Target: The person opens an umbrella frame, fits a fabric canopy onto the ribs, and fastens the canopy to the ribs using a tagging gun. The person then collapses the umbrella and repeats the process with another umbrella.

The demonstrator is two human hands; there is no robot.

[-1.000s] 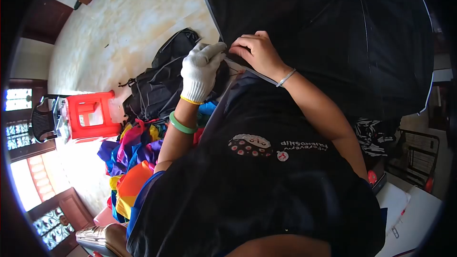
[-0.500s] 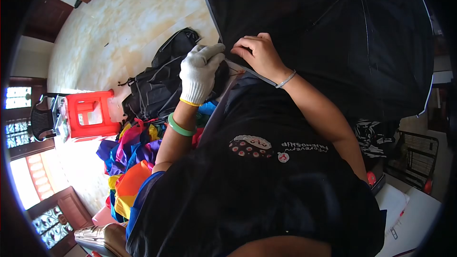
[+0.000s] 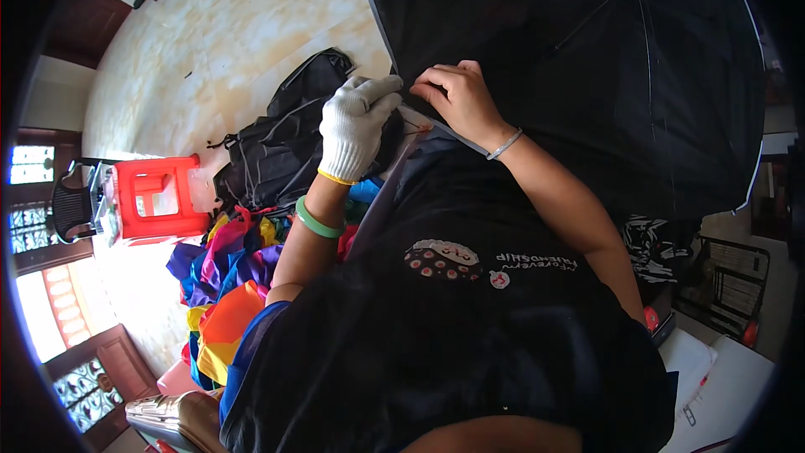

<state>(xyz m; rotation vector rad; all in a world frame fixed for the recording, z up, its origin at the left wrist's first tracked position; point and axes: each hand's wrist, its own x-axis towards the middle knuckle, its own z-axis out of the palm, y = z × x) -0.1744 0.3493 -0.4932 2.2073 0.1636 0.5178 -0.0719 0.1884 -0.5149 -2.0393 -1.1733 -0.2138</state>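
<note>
A large open black umbrella (image 3: 520, 8) fills the upper right, its inside, ribs and pale rim facing me. My left hand (image 3: 356, 122), in a white knitted glove with a yellow cuff edge, is closed in a pinch at the umbrella's near corner. Just to its right, my right hand (image 3: 457, 101) is bare and has thumb and fingers pressed together in front of the black cloth. Whatever lies between those right fingertips is too small or hidden to make out. A small gap separates the two hands.
Black folded cloth (image 3: 277, 147) lies on the floor left of my gloved hand. Multicoloured fabric (image 3: 226, 319) is heaped beside my left arm. Farther left stands a red plastic stool (image 3: 159, 197), near a black chair (image 3: 71, 201). A black metal rack (image 3: 725, 277) is at right.
Both hands and the umbrella's near edge sit slightly farther right in the view, with a small shift of the whole scene. The two pinches look the same.
</note>
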